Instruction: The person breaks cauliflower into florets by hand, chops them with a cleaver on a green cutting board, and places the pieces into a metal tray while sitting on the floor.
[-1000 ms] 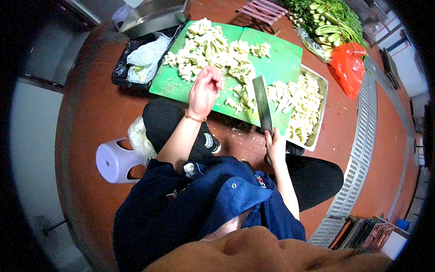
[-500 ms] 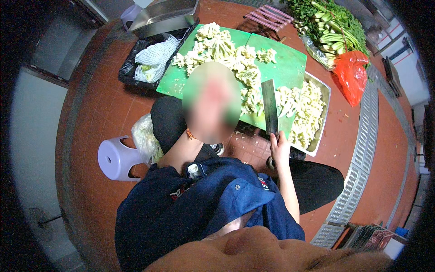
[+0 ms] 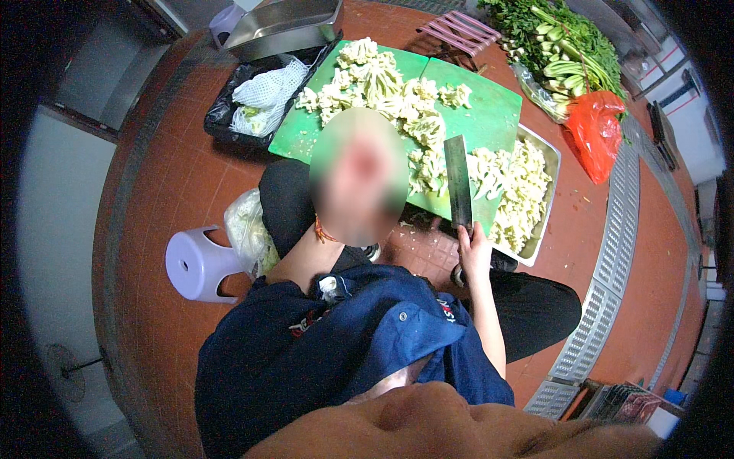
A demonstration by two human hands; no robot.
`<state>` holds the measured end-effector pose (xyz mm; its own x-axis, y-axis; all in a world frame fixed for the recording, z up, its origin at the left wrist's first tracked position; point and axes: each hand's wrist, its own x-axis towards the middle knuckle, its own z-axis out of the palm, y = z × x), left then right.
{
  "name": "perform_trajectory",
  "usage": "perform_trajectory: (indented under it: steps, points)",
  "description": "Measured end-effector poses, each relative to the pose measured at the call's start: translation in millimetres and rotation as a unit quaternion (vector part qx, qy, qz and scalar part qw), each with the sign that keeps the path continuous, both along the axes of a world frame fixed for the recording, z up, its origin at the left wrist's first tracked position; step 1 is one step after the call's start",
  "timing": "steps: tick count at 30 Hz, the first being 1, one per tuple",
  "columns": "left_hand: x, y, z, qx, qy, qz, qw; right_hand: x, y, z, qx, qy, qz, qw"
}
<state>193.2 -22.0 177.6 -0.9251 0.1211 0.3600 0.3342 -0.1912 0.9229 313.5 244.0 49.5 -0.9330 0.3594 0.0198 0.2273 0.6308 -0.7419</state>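
Observation:
My right hand is closed round the handle of a cleaver, its broad dark blade pointing away from me over the green cutting boards. Blur covers my left hand at the boards' near edge, so its fingers and anything in them are hidden. Cauliflower florets are heaped across the far and middle part of the boards. Smaller cut cauliflower pieces lie just right of the blade. More of these fill a metal tray beside the boards' right edge.
Left of the boards is a black-lined bin with white foam netting, and a steel pan beyond it. A purple stool and a clear bag are at left. Leafy green stalks, a red bag and a striped folding stool are at far right.
The whole view has shifted very slightly. My right hand still holds the cleaver in nearly the same place, and the cauliflower lies as before.

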Motion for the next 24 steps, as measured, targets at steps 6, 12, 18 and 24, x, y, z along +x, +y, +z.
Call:
perform_trajectory:
  steps: [6, 12, 18, 24]
  points:
    - [2.3, -7.7, -13.1, -0.281, 0.208, 0.139, 0.927, 1.4, 5.1, -7.1, 0.019, 0.014, 0.003, 1.000]
    - [20.1, -11.6, 8.2, -0.345, 0.273, 0.142, 0.887, 0.1, 3.3, -9.8, 0.014, 0.010, 0.010, 1.000]
    - [13.7, -11.3, 7.2, -0.385, 0.284, 0.155, 0.865, 1.1, 3.7, -9.1, 0.009, 0.015, 0.011, 1.000]
    - [-40.7, 1.0, -33.9, -0.419, 0.140, 0.082, 0.893, -0.7, 2.8, -10.3, 0.019, 0.020, -0.003, 1.000]
